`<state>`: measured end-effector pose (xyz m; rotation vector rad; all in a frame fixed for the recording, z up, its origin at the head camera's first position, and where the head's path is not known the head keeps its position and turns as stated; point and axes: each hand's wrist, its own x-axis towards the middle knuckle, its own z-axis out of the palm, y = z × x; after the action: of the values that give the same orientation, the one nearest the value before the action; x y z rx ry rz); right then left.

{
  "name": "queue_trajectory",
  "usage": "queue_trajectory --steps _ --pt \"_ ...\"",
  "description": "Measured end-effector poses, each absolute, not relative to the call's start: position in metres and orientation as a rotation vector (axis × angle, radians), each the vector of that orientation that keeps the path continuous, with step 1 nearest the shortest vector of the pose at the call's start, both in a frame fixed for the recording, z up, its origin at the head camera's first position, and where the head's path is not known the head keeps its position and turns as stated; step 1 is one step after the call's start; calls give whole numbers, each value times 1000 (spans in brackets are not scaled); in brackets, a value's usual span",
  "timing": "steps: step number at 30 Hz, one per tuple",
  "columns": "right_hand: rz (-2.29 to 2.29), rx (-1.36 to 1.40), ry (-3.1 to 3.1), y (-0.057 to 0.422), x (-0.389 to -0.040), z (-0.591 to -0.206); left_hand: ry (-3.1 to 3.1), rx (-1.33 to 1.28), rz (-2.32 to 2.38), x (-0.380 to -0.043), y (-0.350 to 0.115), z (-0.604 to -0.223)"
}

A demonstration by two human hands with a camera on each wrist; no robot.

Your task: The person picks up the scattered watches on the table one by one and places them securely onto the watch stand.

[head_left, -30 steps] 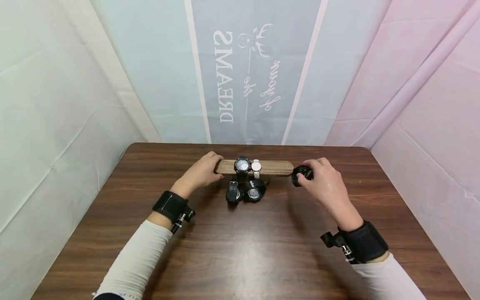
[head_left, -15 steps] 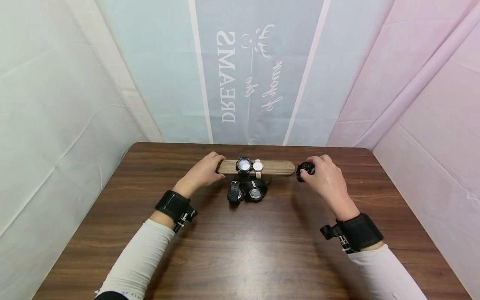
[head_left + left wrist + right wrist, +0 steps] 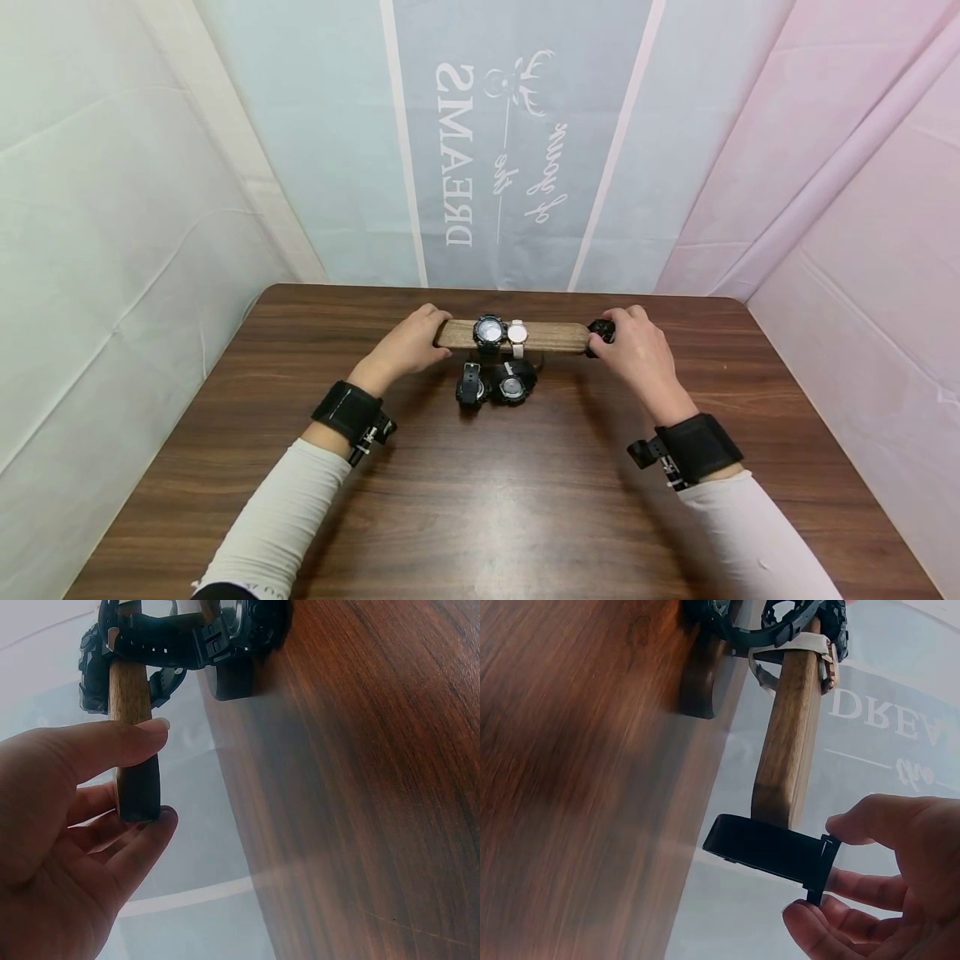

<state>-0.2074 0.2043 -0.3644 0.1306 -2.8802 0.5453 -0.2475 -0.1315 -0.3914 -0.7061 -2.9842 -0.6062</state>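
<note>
My left hand (image 3: 408, 340) grips the left end of a wooden bar (image 3: 558, 336), thumb on one side and fingers on the other. The bar belongs to a watch stand. A black watch with a silver dial (image 3: 489, 330) and a white-strapped watch (image 3: 517, 333) hang around its middle. At the bar's right end, my right hand (image 3: 641, 354) pinches another black watch (image 3: 602, 329) between thumb and fingers. In the right wrist view, the band of this black watch (image 3: 769, 847) overlaps the bar's tip.
Two more black watches, one with its strap up (image 3: 471, 385) and one with a round grey dial (image 3: 513, 385), sit below and in front of the bar. The brown wooden table (image 3: 495, 517) stretches toward me. Behind its far edge hangs a printed cloth (image 3: 600, 108).
My right hand first shifted slightly right and up with the black watch, then came back left to the bar's end. My left hand keeps its grip on the bar.
</note>
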Motion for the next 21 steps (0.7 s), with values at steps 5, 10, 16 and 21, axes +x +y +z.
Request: queue_trajectory --steps 5,10,16,21 --pt "546 152 -2878 198 -211 -367 -2990 -700 -613 -246 -131 -391" --pt "534 169 -2894 192 -215 -370 -2986 -697 -609 -246 -131 -391" --pt "507 189 -2884 187 -218 -374 -2983 -700 -615 -245 -131 -391" --pt "483 208 -2870 182 -219 -375 -2975 -709 -605 -245 -132 -391"
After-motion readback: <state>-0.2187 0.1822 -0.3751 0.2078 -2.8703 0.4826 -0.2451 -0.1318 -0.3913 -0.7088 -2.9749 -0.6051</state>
